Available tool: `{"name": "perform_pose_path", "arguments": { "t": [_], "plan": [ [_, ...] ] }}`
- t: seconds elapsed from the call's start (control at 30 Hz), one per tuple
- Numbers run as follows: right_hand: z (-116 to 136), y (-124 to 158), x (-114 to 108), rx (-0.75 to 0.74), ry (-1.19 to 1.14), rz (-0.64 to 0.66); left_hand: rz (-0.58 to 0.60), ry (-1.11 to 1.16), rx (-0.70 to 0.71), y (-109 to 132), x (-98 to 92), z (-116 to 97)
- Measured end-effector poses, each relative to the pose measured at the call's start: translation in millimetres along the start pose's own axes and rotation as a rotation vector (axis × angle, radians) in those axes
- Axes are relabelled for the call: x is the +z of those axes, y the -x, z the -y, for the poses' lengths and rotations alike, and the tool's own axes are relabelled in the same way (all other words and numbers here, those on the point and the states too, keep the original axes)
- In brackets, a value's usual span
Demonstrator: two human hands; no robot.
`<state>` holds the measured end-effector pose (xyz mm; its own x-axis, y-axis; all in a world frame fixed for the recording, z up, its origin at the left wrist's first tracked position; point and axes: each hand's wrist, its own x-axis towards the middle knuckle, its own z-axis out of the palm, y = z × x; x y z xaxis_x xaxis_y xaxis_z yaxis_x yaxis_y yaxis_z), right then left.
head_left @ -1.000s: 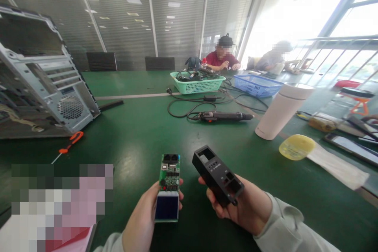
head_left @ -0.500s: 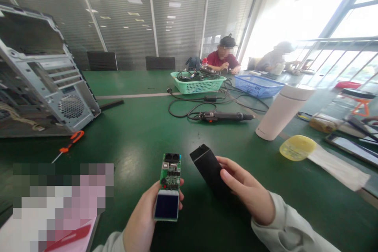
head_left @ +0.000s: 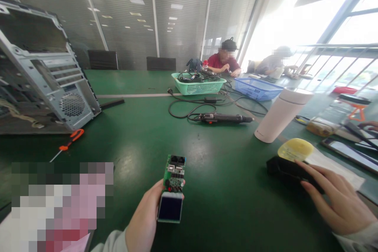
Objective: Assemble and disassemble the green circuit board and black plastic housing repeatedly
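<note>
One smooth green bench (head_left: 141, 130) is stretching across the view. One angular grey metal computer case (head_left: 53, 71), grille perforated, is standing at left. Two latticed plastic baskets are sitting farther back: a green basket (head_left: 201, 87) is holding tangled cables, while a blue basket (head_left: 251, 90) is resting beside it. One pale cylindrical tumbler (head_left: 283, 114) is standing at right; one slim black electric screwdriver (head_left: 224, 118) is lying nearby. Two hands are staying well apart: the right hand (head_left: 336, 201) is closing around one boxy black housing (head_left: 283, 169) near one rounded yellow object (head_left: 295, 148); the left hand (head_left: 144, 208) is clasping one narrow green circuit board (head_left: 170, 206) with one rectangular dark screen, front and centre.
</note>
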<state>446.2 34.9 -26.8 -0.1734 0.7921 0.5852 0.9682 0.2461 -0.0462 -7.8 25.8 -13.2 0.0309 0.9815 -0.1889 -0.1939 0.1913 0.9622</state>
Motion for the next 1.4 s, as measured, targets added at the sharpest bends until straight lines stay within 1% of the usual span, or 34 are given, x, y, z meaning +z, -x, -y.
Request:
{"name": "perform_pose_path", "arguments": {
  "t": [0.07, 0.13, 0.23, 0.33, 0.43, 0.5, 0.57, 0.63, 0.7, 0.77, 0.83, 0.93, 1.03, 1.13, 1.23, 1.33, 1.4],
  "plan": [
    [-17.3, 6.0, -4.7, -0.002, 0.047, 0.003, 0.009, -0.007, 0.001, -1.5, 0.0, -1.3],
    [-25.6, 8.3, -7.5, -0.059, 0.076, -0.016, 0.025, -0.014, 0.0, -4.7, 0.4, -2.7],
    [-28.3, 9.4, -9.5, -0.165, 0.177, -0.045, 0.046, -0.022, 0.004, -9.6, 2.0, -3.2],
    [-21.5, 9.5, -13.8, -0.151, 0.314, -0.074, 0.042, -0.032, 0.016, -10.6, 2.7, -1.5],
    [-0.9, 5.9, -22.0, -0.132, 0.335, -0.144, 0.032, -0.05, 0.026, -7.7, -0.1, 0.0],
    [19.7, 0.9, -26.3, -0.179, 0.324, -0.171, 0.007, -0.065, 0.037, -4.6, -2.3, -0.4],
    [43.0, -5.6, -27.4, -0.251, 0.295, -0.16, -0.039, -0.08, 0.053, -1.1, -2.0, -2.5],
    [67.2, -13.0, -25.3, -0.327, 0.22, -0.156, -0.086, -0.091, 0.064, 2.4, 2.5, -6.7],
    [91.9, -21.8, -22.9, -0.389, 0.115, -0.151, -0.104, -0.099, 0.071, 5.4, 10.3, -12.3],
    [117.8, -32.6, -23.3, -0.423, 0.01, -0.115, -0.047, -0.122, 0.108, 8.0, 18.0, -17.4],
    [145.4, -45.4, -26.9, -0.425, -0.098, -0.084, 0.007, -0.223, 0.244, 10.7, 22.3, -20.6],
    [185.8, -65.0, -31.7, -0.398, -0.245, -0.055, 0.061, -0.456, 0.455, 15.5, 21.3, -21.8],
    [216.0, -78.7, -26.6, -0.496, -0.295, -0.038, 0.101, -0.63, 0.617, 19.1, 18.0, -22.0],
    [230.8, -83.6, -13.7, -0.568, -0.357, -0.07, 0.101, -0.709, 0.767, 19.5, 18.0, -22.7],
    [234.2, -81.9, -5.9, -0.559, -0.421, -0.084, 0.089, -0.799, 0.853, 20.7, 19.7, -22.6],
    [228.9, -76.6, -10.0, -0.564, -0.415, -0.11, 0.101, -0.928, 0.868, 25.3, 20.2, -21.3],
    [217.2, -72.6, -17.8, -0.565, -0.376, -0.136, 0.089, -0.99, 0.93, 28.4, 20.0, -20.5]
  ]
}}
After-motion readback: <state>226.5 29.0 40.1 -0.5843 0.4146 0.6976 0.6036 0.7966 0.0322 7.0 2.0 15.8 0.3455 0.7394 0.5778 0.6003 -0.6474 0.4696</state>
